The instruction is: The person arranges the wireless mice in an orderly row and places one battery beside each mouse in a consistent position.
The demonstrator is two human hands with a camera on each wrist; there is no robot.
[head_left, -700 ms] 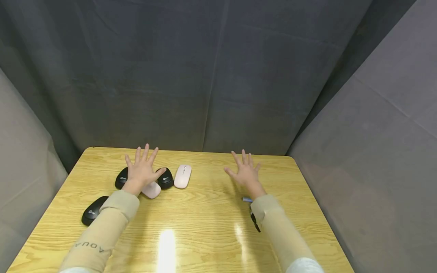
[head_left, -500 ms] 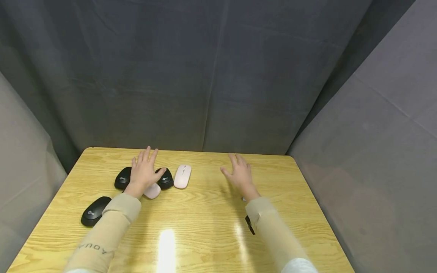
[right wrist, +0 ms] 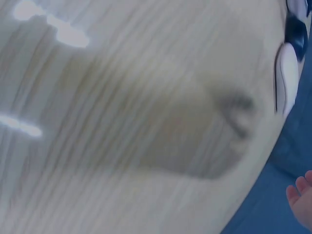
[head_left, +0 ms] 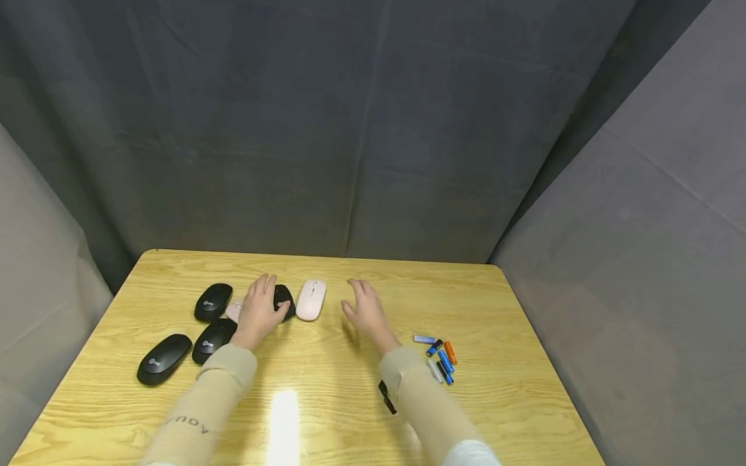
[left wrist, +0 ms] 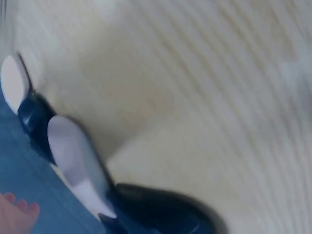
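My left hand (head_left: 259,313) hovers among computer mice, fingers extended, thumb out over a black mouse (head_left: 283,299). It partly covers that mouse and a pale pink mouse (head_left: 234,310). My right hand (head_left: 366,313) is over the table with fingers bent slightly forward, holding nothing, a short way right of another pale pink mouse (head_left: 311,300). In the left wrist view a pink mouse (left wrist: 78,158) lies against a black mouse (left wrist: 158,209), and my left fingertips show at the edge. The right wrist view shows my right hand (right wrist: 303,199) apart from a pale mouse (right wrist: 288,75).
More black mice lie on the left: one at the back (head_left: 213,302), one in the middle (head_left: 214,340), one nearer the front (head_left: 164,360). Several small batteries (head_left: 445,360) are grouped right of my right sleeve. Grey cloth (head_left: 361,162) stands behind the wooden table (head_left: 326,388).
Both hands have drawn back toward me; the right moved left toward the mice, the left slightly right. Spread fingers have come closer together. The batteries and a middle black mouse are uncovered.
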